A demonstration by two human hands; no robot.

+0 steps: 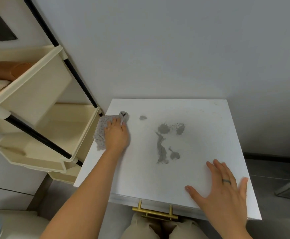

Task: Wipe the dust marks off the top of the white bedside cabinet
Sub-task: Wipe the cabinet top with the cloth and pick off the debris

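Cloth (100,133) is limp: your left hand (116,135) grips it bunched, palm on top. Right hand (225,188) spread flat; dust marks (161,147) between.

The middle of the cabinet top (209,118) lies open between the two hands, marked only by the flat dust marks (161,149). The wall (175,49) closes off the far edge. On the left the rack of cream bins (42,135) comes close to the far-left corner, just beside the cloth (100,131) held down by the left hand (117,135). The right hand (225,190) lies flat on the near-right corner. Past the right edge there is open floor (270,169).
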